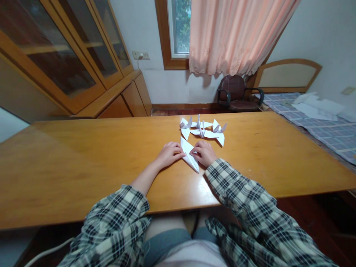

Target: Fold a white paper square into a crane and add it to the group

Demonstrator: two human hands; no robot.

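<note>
- Left hand (169, 154): fingers bunched narrow, tips on the folded paper's (191, 161) left edge.
- Right hand (205, 152): also narrow, touching its right side; can't tell if either's really pinching.
- Paper's lying on the bench (91, 159), right by the 4 paper cranes (202, 133).

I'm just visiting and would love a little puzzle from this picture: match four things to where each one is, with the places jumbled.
Things:
1. Paper
2. Cranes
3. Curtain
4. Chair

Places:
A. Beyond the far edge of the table
B. Grouped on the table, just past the hands
C. Between the left hand and right hand, touched by both
D. Hanging partly over the window

Pairs: 1-C, 2-B, 3-D, 4-A
</note>
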